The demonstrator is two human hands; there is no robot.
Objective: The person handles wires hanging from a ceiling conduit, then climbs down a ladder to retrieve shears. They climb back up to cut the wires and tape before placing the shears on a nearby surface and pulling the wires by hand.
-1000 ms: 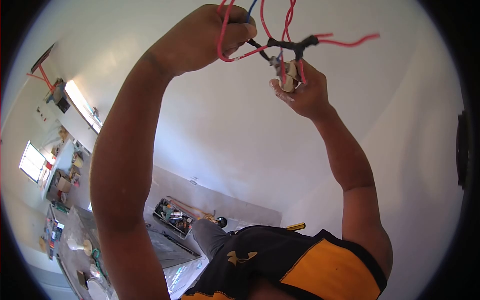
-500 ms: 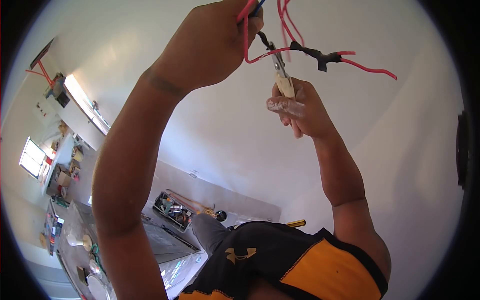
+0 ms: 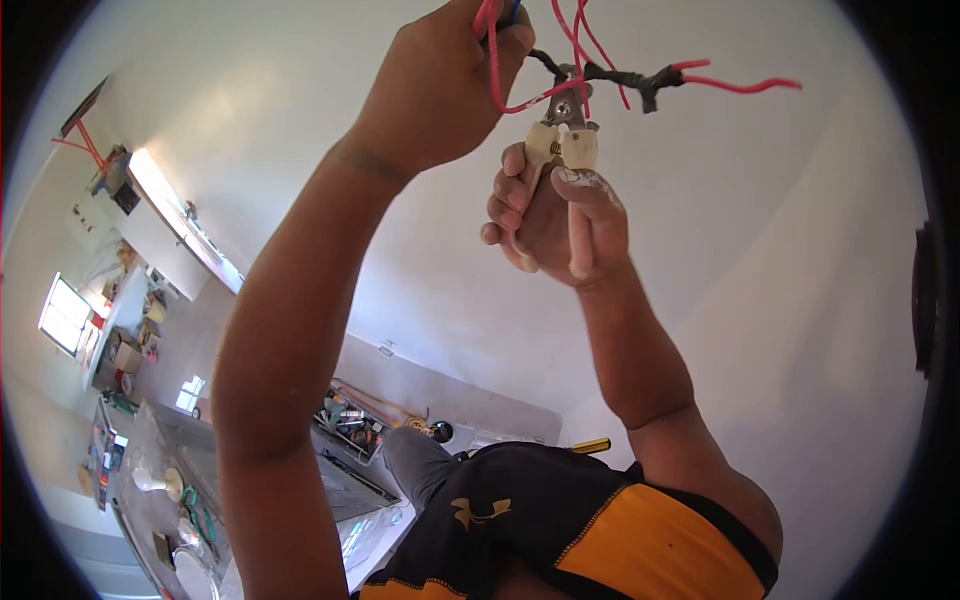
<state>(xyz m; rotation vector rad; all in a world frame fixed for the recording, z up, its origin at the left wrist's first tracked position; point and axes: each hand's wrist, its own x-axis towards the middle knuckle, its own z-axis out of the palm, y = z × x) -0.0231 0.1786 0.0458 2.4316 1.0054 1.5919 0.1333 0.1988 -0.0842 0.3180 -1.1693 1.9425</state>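
Observation:
High in the view, my left hand is closed around electrical wires, red and blue strands showing at its fingers. A short black wire runs from beside its thumb toward the pliers. My right hand grips pliers with cream handles, which are spread apart now. The jaws point up and overlap the black wire and the red wires in this view. Beside them, a red wire sticks out to the right from a black-taped joint. Whitish dust coats my right thumb.
A pale wall stands behind my hands. Below are an open toolbox full of tools and a grey surface with a light bulb on it. Red wires hang from an opening at far left.
The pliers' handles have spread apart and the tool has turned, my right hand shifting left and its fingers loosening. My left forearm has moved right; the taped joint sits slightly higher.

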